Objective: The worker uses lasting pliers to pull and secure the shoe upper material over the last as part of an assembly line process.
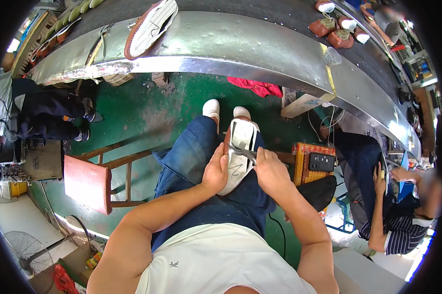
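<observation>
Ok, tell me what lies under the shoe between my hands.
Blue trousers show around the shoe, which sits over the lap; its underside and exactly what it rests on are covered.

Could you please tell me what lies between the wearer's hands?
In the head view, a white-soled shoe lies between the left hand and right hand, with metal pliers over it.

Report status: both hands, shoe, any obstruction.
Left hand against the left side of the shoe. Right hand closed on metal pincers. Shoe white side up over the lap. Nothing visibly blocking.
</observation>
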A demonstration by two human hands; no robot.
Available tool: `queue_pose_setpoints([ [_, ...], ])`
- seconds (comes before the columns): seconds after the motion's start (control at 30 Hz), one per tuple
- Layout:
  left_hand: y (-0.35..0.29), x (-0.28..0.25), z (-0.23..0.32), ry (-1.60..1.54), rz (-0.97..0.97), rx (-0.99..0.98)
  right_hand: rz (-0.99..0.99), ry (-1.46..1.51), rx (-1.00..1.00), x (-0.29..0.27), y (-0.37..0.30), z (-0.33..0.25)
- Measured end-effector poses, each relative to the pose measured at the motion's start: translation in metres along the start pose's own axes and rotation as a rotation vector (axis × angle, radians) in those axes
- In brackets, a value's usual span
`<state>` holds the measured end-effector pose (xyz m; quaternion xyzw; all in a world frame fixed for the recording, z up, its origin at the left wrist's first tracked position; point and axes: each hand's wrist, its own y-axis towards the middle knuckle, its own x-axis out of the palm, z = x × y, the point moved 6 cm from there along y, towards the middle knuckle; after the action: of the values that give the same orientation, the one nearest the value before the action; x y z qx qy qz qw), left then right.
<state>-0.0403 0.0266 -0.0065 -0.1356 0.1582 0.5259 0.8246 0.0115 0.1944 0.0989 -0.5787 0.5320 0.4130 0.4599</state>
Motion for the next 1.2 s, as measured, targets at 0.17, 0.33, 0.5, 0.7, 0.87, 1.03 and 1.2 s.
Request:
queue_pose_setpoints([
  [0.17,0.004,-0.004,0.012,0.213,-0.105,0.194,-0.151,0.057,0.052,0.017,0.001,0.029],
  [0.33,0.015,-0.008,0.022,0.423,-0.412,0.083,-0.648,0.458,0.189,0.002,0.009,0.048],
  [0.5,0.022,-0.01,0.046,0.528,-0.538,0.084,-0.073,0.642,0.164,0.008,0.026,0.035],
  [0.7,0.003,-0.024,0.031,0.319,-0.501,0.179,-0.202,0.637,0.169,0.023,0.009,0.035],
  [0.87,-0.005,-0.026,0.012,0.189,-0.464,0.092,-0.299,0.478,0.147,0.061,-0.037,0.028],
  [1.03,-0.003,-0.039,0.049,0.17,-0.655,-0.093,-0.163,0.942,0.445,0.062,-0.072,0.045],
  [1.2,0.034,-0.096,0.143,0.078,-0.397,0.242,0.058,1.182,0.657,0.081,-0.102,0.077],
])
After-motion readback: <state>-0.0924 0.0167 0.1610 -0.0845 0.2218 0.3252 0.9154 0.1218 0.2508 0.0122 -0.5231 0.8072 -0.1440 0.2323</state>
